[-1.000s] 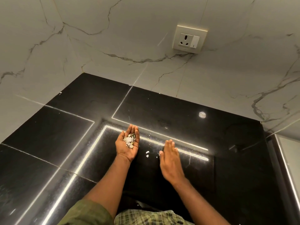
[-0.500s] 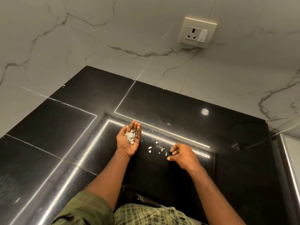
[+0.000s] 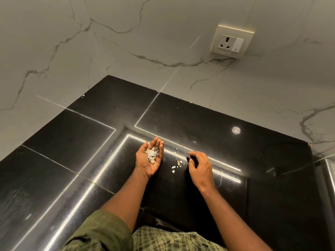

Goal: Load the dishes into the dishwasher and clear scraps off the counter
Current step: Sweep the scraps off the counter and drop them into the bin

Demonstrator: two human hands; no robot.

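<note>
**Scraps: half in the palm, half on the counter**

So the scraps (image 3: 152,155) are mostly piled in the left hand (image 3: 149,159), a little heap of white flakes with a few green and yellowish bits mixed in. That hand lies palm up, fingers together and gently cupped, more of a bowl than a grip. It sits low over the black counter (image 3: 72,142), can't tell if the back of it actually touches.

Just to the right of it a few loose bits (image 3: 176,164) lie on the counter, white and yellowish, between the two hands. The right hand (image 3: 199,165) is beside them, back up, fingers curled in toward the bits. It's a bit blurry, so I can't tell if it's pinching anything.

The counter is glossy and shows bright light strips and a round light spot (image 3: 236,130). Behind it is a marble-look wall (image 3: 163,51) with a socket (image 3: 232,41) up on the right. A green sleeve (image 3: 101,230) and checked cloth (image 3: 172,240) show at the bottom edge.
</note>
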